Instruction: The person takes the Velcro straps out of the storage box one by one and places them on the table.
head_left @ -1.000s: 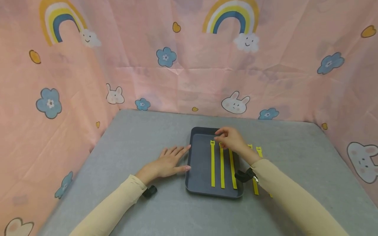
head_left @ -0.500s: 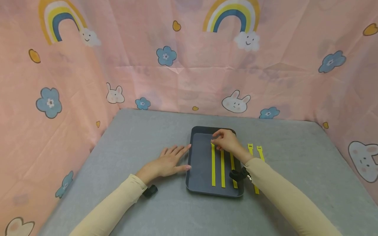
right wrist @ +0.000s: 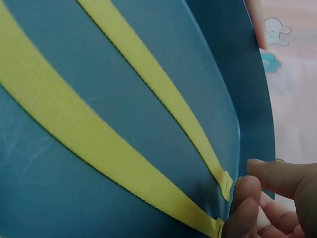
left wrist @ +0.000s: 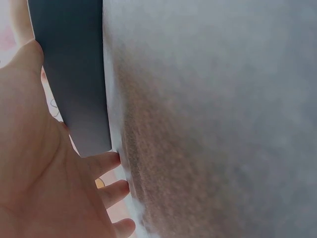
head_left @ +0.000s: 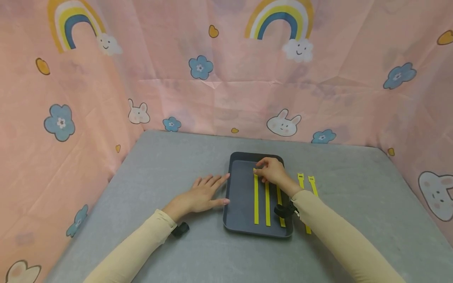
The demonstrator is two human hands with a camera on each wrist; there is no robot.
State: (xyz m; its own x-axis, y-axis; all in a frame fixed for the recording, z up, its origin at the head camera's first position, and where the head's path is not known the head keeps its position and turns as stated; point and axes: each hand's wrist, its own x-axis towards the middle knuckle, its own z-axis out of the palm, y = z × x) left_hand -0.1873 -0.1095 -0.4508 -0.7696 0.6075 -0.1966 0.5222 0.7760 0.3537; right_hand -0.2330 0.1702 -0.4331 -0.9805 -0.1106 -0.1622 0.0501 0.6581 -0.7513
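A pink cloth [head_left: 240, 59] printed with rainbows and rabbits stands behind a grey worktop [head_left: 177, 157], where a dark tray [head_left: 240, 196] sits. Three yellow straps lie side by side inside it: a left strap [head_left: 256, 200], a middle strap [head_left: 267, 204] and a right strap [head_left: 278, 194]. Two more, an inner spare [head_left: 301, 179] and an outer spare [head_left: 313, 186], lie beside the tray.

The left hand [head_left: 201, 196] has its grip spread, fingertips and thumb against the tray's near side. The right hand [head_left: 272, 171] has its fingers bent at the left strap's slotted end; whether that grip pinches it cannot be told.

The straps look light, soft and bendy, with a fuzzy face unlikely to slip or break. The wider slotted end seems the best hold, since pushing mid-length would probably bow them. The tray looks stiff and best steadied at its rim.
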